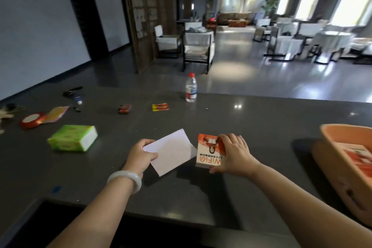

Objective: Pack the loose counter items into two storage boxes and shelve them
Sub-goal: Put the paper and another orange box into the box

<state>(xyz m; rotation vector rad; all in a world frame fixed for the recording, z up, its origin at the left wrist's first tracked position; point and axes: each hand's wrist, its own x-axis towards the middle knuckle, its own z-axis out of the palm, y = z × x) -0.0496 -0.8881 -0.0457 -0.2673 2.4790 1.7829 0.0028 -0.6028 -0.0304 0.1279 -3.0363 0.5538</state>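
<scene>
1. White folded paper (171, 151), at the near side of the dark counter (261, 123), is pinched by its corner between the thumb and curled fingers of the left hand (141, 155).
2. The right hand (234, 153) curls round the orange carton (208, 155) just beside it.
3. Both are best lifted, carton first, into the peach storage box (330, 141) at the right.

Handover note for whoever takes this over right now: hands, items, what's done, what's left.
Left hand pinches the white paper. Right hand grips the WiFi 6 box beside it.
Peach storage box at the counter's right edge already holds an orange-and-white item; second box not in view.
Still loose: green tissue pack, water bottle, red tape roll, yellow-red packet, small bits far left.
Left: pack everything, shelve both boxes.
</scene>
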